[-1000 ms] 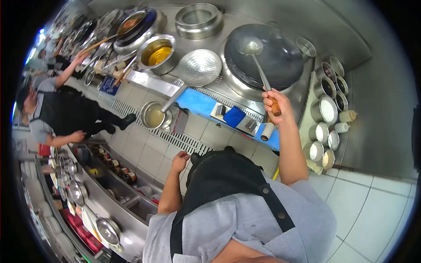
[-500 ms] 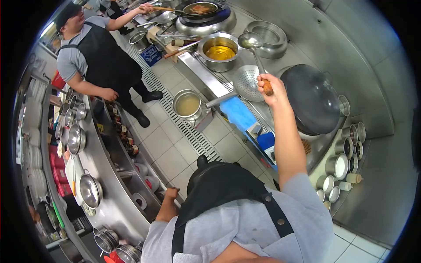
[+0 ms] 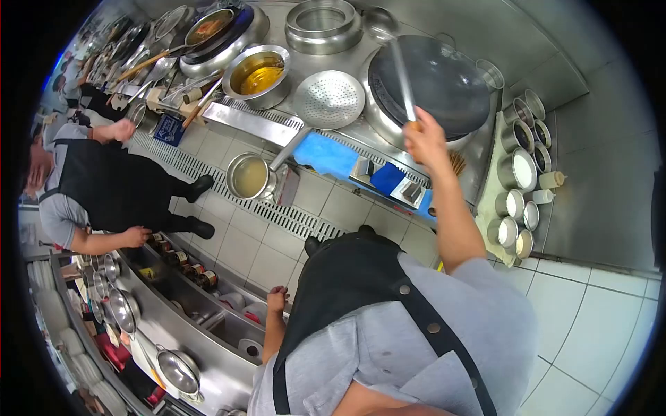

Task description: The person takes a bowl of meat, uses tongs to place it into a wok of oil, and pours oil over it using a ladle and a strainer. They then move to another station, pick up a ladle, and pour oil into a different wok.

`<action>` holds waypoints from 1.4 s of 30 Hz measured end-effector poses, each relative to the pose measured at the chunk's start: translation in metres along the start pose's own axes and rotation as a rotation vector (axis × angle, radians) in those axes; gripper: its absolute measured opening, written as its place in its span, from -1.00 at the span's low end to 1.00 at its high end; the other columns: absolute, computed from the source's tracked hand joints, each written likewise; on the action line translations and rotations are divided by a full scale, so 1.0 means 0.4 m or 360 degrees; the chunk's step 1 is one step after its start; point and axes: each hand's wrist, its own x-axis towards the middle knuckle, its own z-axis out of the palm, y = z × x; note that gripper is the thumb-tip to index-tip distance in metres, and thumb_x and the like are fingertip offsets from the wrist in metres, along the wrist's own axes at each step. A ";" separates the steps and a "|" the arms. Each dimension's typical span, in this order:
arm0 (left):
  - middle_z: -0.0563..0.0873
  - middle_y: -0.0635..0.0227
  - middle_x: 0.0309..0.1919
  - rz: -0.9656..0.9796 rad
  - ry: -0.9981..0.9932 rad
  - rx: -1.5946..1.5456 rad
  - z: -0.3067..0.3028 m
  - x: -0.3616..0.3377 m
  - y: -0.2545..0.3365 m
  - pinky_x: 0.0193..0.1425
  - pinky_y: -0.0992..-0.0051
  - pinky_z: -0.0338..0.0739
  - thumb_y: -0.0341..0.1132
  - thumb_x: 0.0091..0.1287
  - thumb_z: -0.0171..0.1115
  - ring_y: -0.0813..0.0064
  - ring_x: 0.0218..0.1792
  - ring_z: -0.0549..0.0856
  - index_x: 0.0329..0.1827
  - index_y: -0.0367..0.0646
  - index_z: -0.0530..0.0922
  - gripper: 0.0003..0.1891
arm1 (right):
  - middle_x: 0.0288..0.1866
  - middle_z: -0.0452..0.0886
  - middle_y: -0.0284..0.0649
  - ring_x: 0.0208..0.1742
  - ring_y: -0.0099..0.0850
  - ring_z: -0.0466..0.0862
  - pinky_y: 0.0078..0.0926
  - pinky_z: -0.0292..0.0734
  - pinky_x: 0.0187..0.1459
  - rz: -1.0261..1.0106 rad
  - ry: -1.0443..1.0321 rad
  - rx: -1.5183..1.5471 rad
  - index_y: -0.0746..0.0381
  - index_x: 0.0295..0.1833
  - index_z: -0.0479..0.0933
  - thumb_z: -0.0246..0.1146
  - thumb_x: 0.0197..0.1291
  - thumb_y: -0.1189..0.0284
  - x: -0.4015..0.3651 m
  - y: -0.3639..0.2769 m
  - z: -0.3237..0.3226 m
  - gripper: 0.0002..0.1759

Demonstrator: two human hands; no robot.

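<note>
The ladle (image 3: 399, 66) was silver steel with a brown wooden grip; the wok (image 3: 444, 80) was dull black. The cloth (image 3: 322, 154) was bright blue, the strainer (image 3: 329, 99) silver and dotted with holes, the oil (image 3: 258, 78) amber yellow. Black apron (image 3: 347, 277), grey shirt (image 3: 416, 347), pale cream grid of floor tiles (image 3: 243, 243)

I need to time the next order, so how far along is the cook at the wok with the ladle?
Early, by the look of it. Done: the right hand grasps the ladle, raised over the wok. In hand: the wok looks dark and bare, no food showing. Left: probably all the cooking; the oil bowl and seasoning tins sit to either side. The left hand is by the rear counter.
</note>
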 end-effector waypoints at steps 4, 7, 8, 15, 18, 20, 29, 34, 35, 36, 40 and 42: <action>0.77 0.33 -0.26 -0.0542 0.0134 -0.0289 -0.023 0.062 0.150 -0.42 0.45 0.51 -0.28 0.35 0.39 0.49 -0.37 0.74 0.17 -0.22 0.62 -0.63 | -0.47 0.54 -0.31 -0.62 -0.58 0.48 -0.53 0.37 -0.63 0.0079 0.0289 0.0145 0.34 0.56 0.27 0.23 0.23 0.64 -0.059 0.070 -0.212 -0.26; 0.77 0.32 -0.26 -0.0530 0.0035 -0.0215 -0.015 0.134 0.187 -0.41 0.45 0.53 -0.28 0.32 0.40 0.48 -0.35 0.75 0.16 -0.24 0.62 -0.62 | -0.49 0.52 -0.32 -0.63 -0.58 0.47 -0.53 0.36 -0.64 0.0207 0.0483 0.0032 0.38 0.53 0.29 0.21 0.24 0.63 -0.081 0.095 -0.299 -0.30; 0.78 0.30 -0.25 -0.0483 0.0025 -0.0081 0.000 0.144 0.221 -0.39 0.43 0.54 -0.28 0.31 0.39 0.49 -0.33 0.76 0.15 -0.25 0.62 -0.61 | -0.48 0.53 -0.32 -0.63 -0.57 0.47 -0.53 0.36 -0.64 0.0269 0.0476 0.0036 0.40 0.51 0.30 0.21 0.24 0.63 -0.085 0.095 -0.312 -0.32; 0.81 0.17 -0.12 -0.0219 -0.0080 0.0089 0.148 0.149 0.411 -0.17 0.43 0.64 -0.25 0.34 0.37 0.41 -0.16 0.80 0.20 -0.35 0.61 -0.56 | -0.27 0.54 -0.22 -0.44 -0.57 0.55 -0.56 0.45 -0.58 0.0408 0.0106 0.0803 0.35 0.20 0.45 0.20 0.31 0.62 -0.085 0.112 -0.318 -0.65; 0.75 -0.03 0.15 0.0003 -0.0158 0.0280 0.181 0.124 0.442 0.27 0.32 0.60 -0.24 0.36 0.35 0.19 0.11 0.76 0.26 -0.40 0.58 -0.50 | -0.21 0.55 -0.20 -0.43 -0.56 0.53 -0.59 0.45 -0.55 0.0341 -0.0199 0.1264 0.37 0.22 0.41 0.19 0.36 0.57 -0.068 0.070 -0.263 -0.66; 0.76 -0.02 0.14 -0.0014 -0.0080 0.0237 0.188 0.104 0.423 0.26 0.31 0.61 -0.23 0.36 0.35 0.19 0.11 0.76 0.26 -0.40 0.59 -0.50 | -0.19 0.56 -0.19 -0.43 -0.57 0.52 -0.59 0.45 -0.54 0.0294 -0.0385 0.1289 0.37 0.23 0.40 0.18 0.37 0.56 -0.050 0.013 -0.208 -0.65; 0.76 0.03 0.14 -0.0435 0.0369 0.0387 0.186 -0.112 0.139 0.29 0.17 0.61 -0.07 0.33 0.28 0.05 0.13 0.75 0.10 -0.21 0.74 -0.56 | -0.23 0.62 -0.15 -0.45 -0.51 0.51 -0.52 0.41 -0.53 0.0366 -0.0919 0.1120 0.36 0.16 0.44 0.26 0.36 0.59 0.217 -0.078 0.201 -0.70; 0.77 0.06 0.11 -0.0456 0.0381 0.0622 0.237 -0.284 0.061 0.28 0.17 0.62 -0.14 0.37 0.22 0.03 0.16 0.73 0.04 -0.07 0.78 -0.67 | -0.29 0.56 -0.28 -0.42 -0.58 0.54 -0.58 0.45 -0.51 -0.0100 -0.0792 0.0109 0.42 0.44 0.36 0.28 0.32 0.56 0.224 -0.080 0.343 -0.42; 0.77 0.08 0.09 -0.0479 0.0422 0.0597 0.249 -0.303 0.051 0.28 0.17 0.62 -0.16 0.38 0.20 0.02 0.16 0.73 0.02 -0.03 0.79 -0.69 | -0.30 0.55 -0.30 -0.42 -0.59 0.53 -0.58 0.48 -0.48 -0.0209 -0.0704 -0.0029 0.41 0.50 0.32 0.27 0.32 0.55 0.212 -0.071 0.340 -0.35; 0.77 0.08 0.09 -0.0503 0.0455 0.0556 0.255 -0.313 0.036 0.28 0.17 0.62 -0.16 0.38 0.20 0.02 0.16 0.73 0.02 -0.03 0.79 -0.69 | -0.31 0.55 -0.31 -0.42 -0.60 0.53 -0.59 0.50 -0.46 -0.0230 -0.0607 0.0093 0.37 0.49 0.34 0.29 0.32 0.55 0.215 -0.043 0.324 -0.37; 0.78 0.11 0.09 -0.0455 0.0300 0.0693 0.313 -0.332 -0.056 0.28 0.15 0.61 -0.11 0.41 0.17 0.02 0.16 0.72 0.04 -0.03 0.79 -0.66 | -0.36 0.54 -0.35 -0.45 -0.60 0.52 -0.61 0.48 -0.47 -0.0269 -0.0405 0.0343 0.23 0.27 0.44 0.33 0.33 0.51 0.152 -0.013 0.145 -0.57; 0.78 0.10 0.08 -0.0299 0.0182 0.0897 0.335 -0.303 -0.136 0.28 0.14 0.61 -0.09 0.42 0.16 0.01 0.16 0.72 0.04 -0.03 0.80 -0.65 | -0.43 0.53 -0.35 -0.53 -0.59 0.50 -0.62 0.42 -0.57 -0.0154 -0.0233 0.0304 0.19 0.14 0.45 0.31 0.35 0.51 0.133 -0.010 0.018 -0.70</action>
